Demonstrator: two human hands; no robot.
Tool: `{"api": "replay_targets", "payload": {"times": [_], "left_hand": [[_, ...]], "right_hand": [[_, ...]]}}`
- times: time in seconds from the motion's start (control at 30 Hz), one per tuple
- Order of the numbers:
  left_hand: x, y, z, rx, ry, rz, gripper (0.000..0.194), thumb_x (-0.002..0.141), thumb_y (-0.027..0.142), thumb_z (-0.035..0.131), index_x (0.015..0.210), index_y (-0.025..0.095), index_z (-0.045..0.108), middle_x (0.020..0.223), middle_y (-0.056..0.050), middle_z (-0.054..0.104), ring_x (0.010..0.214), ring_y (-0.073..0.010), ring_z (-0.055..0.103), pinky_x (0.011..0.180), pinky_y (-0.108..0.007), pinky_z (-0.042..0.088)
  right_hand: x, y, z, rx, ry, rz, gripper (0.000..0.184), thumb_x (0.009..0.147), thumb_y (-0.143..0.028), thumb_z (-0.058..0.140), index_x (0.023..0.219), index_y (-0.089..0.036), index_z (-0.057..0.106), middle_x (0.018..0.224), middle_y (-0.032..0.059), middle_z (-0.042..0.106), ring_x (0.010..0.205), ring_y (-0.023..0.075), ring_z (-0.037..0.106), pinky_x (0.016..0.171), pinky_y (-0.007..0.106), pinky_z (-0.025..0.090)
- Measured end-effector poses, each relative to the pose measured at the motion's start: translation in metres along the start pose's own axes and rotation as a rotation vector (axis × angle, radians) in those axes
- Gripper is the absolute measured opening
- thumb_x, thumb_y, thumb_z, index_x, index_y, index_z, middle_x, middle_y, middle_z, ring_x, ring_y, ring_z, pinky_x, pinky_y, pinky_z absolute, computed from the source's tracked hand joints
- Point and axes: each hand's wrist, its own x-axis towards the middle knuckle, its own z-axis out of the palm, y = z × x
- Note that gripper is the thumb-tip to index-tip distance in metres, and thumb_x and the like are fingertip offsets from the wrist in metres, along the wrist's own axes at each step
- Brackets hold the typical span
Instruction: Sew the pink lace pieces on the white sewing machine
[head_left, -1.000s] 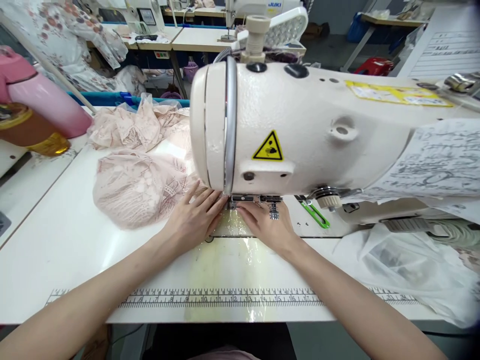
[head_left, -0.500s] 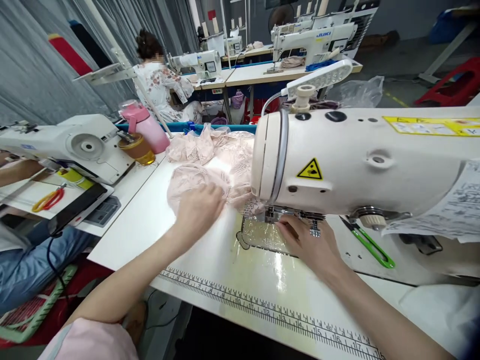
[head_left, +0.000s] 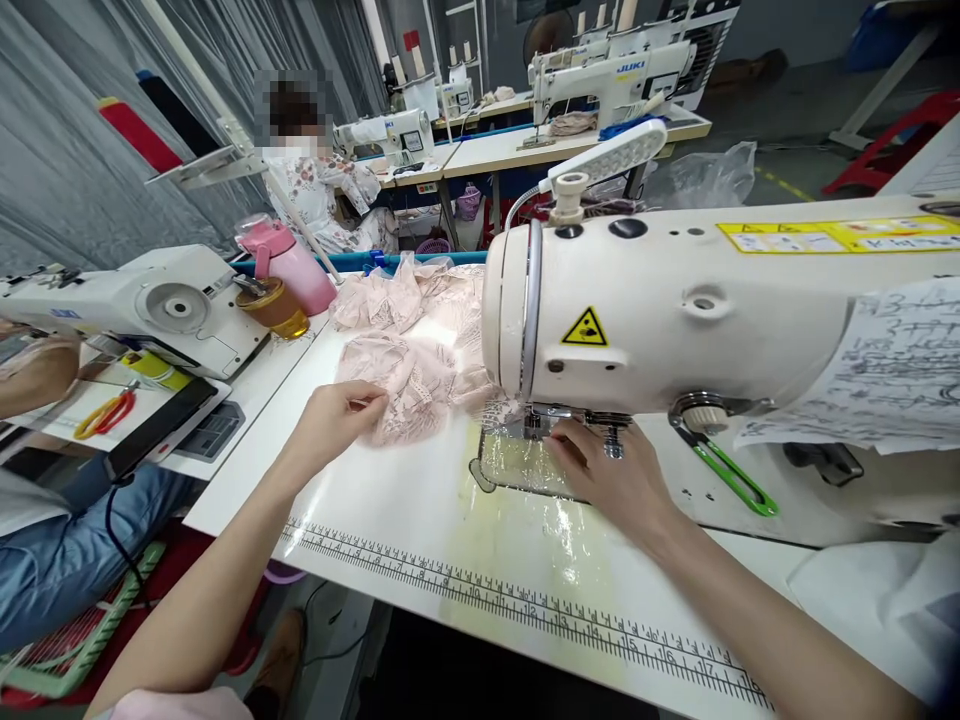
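Pale pink lace fabric (head_left: 409, 385) lies bunched on the white table left of the sewing machine (head_left: 637, 300), part of it reaching the presser foot (head_left: 534, 425). My left hand (head_left: 337, 420) is closed in a pinch at the fabric's left edge. Beside the presser foot, my right hand (head_left: 619, 470) rests on the machine bed with thumb and fingers drawn together. The machine head and its fittings partly cover these fingers, and what they hold, if anything, is hidden.
Green thread snips (head_left: 739, 480) lie right of my right hand. A ruler strip (head_left: 525, 605) runs along the table's front edge. A pink bottle (head_left: 292, 265) and an amber cup (head_left: 277, 310) stand at the back left. Co-workers sit at the left and farther back.
The view has swung left and widened. My left hand has left the presser foot, passed over the lace and moved to its left edge. My right hand stays beside the foot.
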Motion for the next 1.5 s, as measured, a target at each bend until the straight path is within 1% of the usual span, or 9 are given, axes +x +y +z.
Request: {"api": "replay_targets", "payload": {"times": [0.17, 0.43, 0.57, 0.63, 0.83, 1.0, 1.07, 1.23, 1.5], "left_hand": [[0.001, -0.004, -0.012, -0.058, 0.457, -0.007, 0.023, 0.081, 0.038, 0.054, 0.083, 0.019, 0.067, 0.087, -0.002, 0.07, 0.08, -0.0169, 0.064, 0.072, -0.026, 0.052], [0.017, -0.003, -0.045, 0.008, 0.661, 0.114, 0.022, 0.088, 0.035, 0.058, 0.087, 0.014, 0.063, 0.08, 0.003, 0.061, 0.075, -0.0099, 0.056, 0.069, -0.021, 0.05], [0.025, -0.01, -0.064, -0.038, 1.249, 0.216, 0.024, 0.09, 0.035, 0.049, 0.082, 0.013, 0.054, 0.077, 0.002, 0.052, 0.075, -0.01, 0.053, 0.078, -0.025, 0.048], [0.017, -0.003, -0.067, -0.048, 1.354, 0.334, 0.027, 0.089, 0.038, 0.049, 0.081, 0.013, 0.054, 0.078, 0.001, 0.052, 0.076, -0.0109, 0.053, 0.081, -0.028, 0.047], [-0.041, 0.061, -0.043, -0.159, 0.194, 0.297, 0.017, 0.086, 0.036, 0.061, 0.079, 0.021, 0.065, 0.065, 0.003, 0.059, 0.052, -0.0088, 0.048, 0.046, -0.02, 0.038], [-0.03, 0.091, 0.018, -0.291, -0.338, 0.347, 0.027, 0.095, 0.036, 0.047, 0.078, 0.023, 0.063, 0.072, 0.001, 0.067, 0.061, -0.0131, 0.061, 0.052, -0.022, 0.046], [-0.019, 0.09, 0.045, -0.086, -0.378, 0.396, 0.026, 0.097, 0.033, 0.045, 0.082, 0.022, 0.064, 0.069, 0.001, 0.067, 0.057, -0.0137, 0.06, 0.048, -0.024, 0.044], [-0.033, 0.092, 0.082, 0.256, 0.042, 0.799, 0.024, 0.098, 0.025, 0.046, 0.087, 0.016, 0.066, 0.08, -0.005, 0.071, 0.066, -0.0168, 0.065, 0.056, -0.028, 0.05], [-0.058, 0.096, 0.106, 0.322, -0.013, 0.948, 0.05, 0.095, 0.037, 0.048, 0.132, 0.003, 0.054, 0.135, -0.02, 0.058, 0.126, -0.0326, 0.055, 0.098, -0.044, 0.052]], "right_hand": [[-0.001, 0.001, 0.002, -0.024, 0.05, -0.03, 0.033, 0.098, -0.033, 0.041, 0.083, -0.02, 0.068, 0.054, 0.0009, 0.057, 0.053, 0.0148, 0.042, 0.057, 0.03, 0.023], [-0.002, 0.0, 0.004, -0.007, -0.011, -0.005, 0.034, 0.099, -0.035, 0.04, 0.088, -0.02, 0.068, 0.06, 0.0025, 0.06, 0.056, 0.0152, 0.04, 0.058, 0.03, 0.023], [-0.001, -0.001, 0.001, -0.012, -0.016, -0.008, 0.036, 0.099, -0.036, 0.038, 0.087, -0.02, 0.067, 0.06, 0.0024, 0.06, 0.056, 0.0152, 0.04, 0.059, 0.03, 0.025], [-0.001, -0.001, 0.002, -0.028, 0.025, -0.032, 0.035, 0.099, -0.033, 0.039, 0.085, -0.019, 0.067, 0.06, 0.0022, 0.06, 0.057, 0.0153, 0.043, 0.062, 0.03, 0.028], [0.001, -0.002, 0.0, 0.029, 0.063, -0.037, 0.028, 0.096, -0.027, 0.044, 0.083, -0.019, 0.067, 0.063, 0.0022, 0.064, 0.06, 0.0156, 0.05, 0.069, 0.031, 0.035], [0.001, -0.004, -0.004, 0.108, 0.043, 0.029, 0.026, 0.095, -0.029, 0.048, 0.087, -0.02, 0.07, 0.064, 0.0039, 0.065, 0.065, 0.0195, 0.056, 0.071, 0.033, 0.041], [0.0, -0.005, -0.004, 0.137, 0.059, 0.093, 0.026, 0.095, -0.03, 0.048, 0.088, -0.02, 0.071, 0.07, 0.0064, 0.068, 0.072, 0.0221, 0.059, 0.073, 0.035, 0.044], [-0.001, -0.005, -0.006, 0.271, 0.065, 0.184, 0.023, 0.09, -0.018, 0.048, 0.088, -0.02, 0.071, 0.088, 0.008, 0.071, 0.083, 0.0234, 0.062, 0.08, 0.038, 0.048], [-0.004, -0.002, -0.016, 0.299, 0.177, -0.212, 0.03, 0.079, -0.007, 0.043, 0.083, -0.021, 0.069, 0.086, 0.001, 0.072, 0.074, 0.015, 0.06, 0.078, 0.032, 0.046]]}}
